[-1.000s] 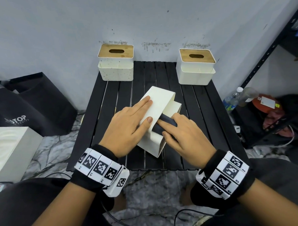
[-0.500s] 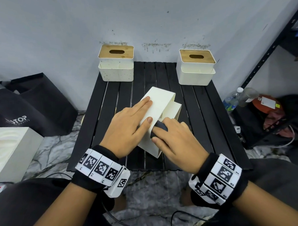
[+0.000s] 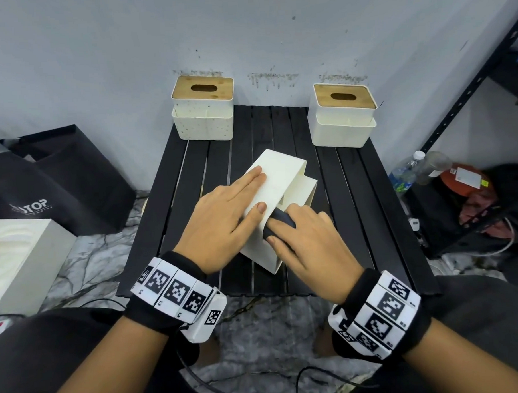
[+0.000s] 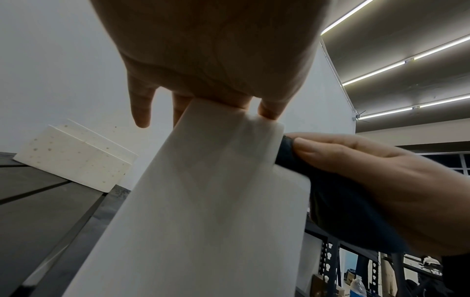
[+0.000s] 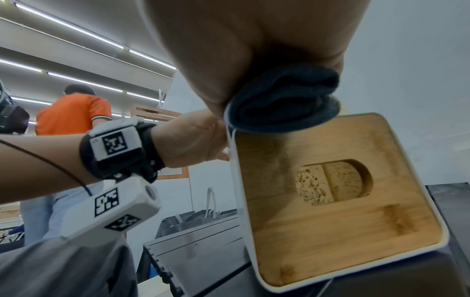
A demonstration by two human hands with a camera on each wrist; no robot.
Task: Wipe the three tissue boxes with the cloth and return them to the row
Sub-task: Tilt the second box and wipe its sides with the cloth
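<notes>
A white tissue box point(image 3: 276, 183) lies tipped on its side in the middle of the black slatted table point(image 3: 191, 163), its bamboo lid point(image 5: 330, 201) facing right. My left hand point(image 3: 223, 218) lies flat on its upper face with straight fingers, steadying it. My right hand point(image 3: 301, 239) grips a dark cloth point(image 3: 278, 222) and presses it against the box's right edge point(image 4: 277, 144). Two more white boxes with bamboo lids stand upright at the back, one left point(image 3: 203, 109) and one right point(image 3: 341, 115), with a gap between them.
A black bag point(image 3: 58, 181) and a white carton point(image 3: 20, 260) sit on the floor at left. A dark metal shelf point(image 3: 470, 92), bottles point(image 3: 411, 169) and clutter are at right. A person in an orange shirt point(image 5: 71, 114) stands behind.
My right hand has slid the cloth back along the box's right edge towards me. The left hand and the box have stayed put.
</notes>
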